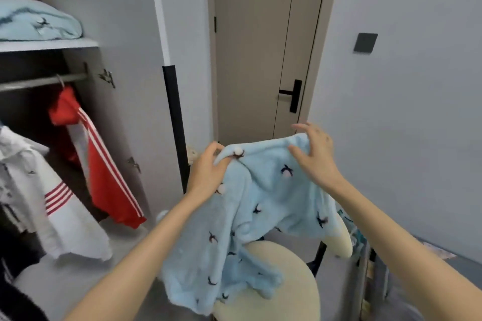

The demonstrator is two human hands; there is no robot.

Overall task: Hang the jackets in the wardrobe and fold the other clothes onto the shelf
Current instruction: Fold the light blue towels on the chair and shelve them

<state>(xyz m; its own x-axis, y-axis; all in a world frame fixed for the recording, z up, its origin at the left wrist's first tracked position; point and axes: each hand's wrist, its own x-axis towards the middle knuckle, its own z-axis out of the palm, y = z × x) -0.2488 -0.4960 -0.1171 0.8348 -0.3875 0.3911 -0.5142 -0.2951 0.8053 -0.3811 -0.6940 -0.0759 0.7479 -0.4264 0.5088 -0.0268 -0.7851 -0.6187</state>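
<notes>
Gripped along its upper edge by your left hand [211, 167] and right hand [315, 156], the blue fleece top [260, 203] hangs lengthwise below them, over the stool [287, 281].

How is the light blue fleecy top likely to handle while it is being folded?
Probably floppy: the light blue top sags in folds between the left hand and the right hand, and its lower part pools on the chair seat. It is likely light, since finger holds carry it. Its fluffy pile should grip rather than slip.
</notes>
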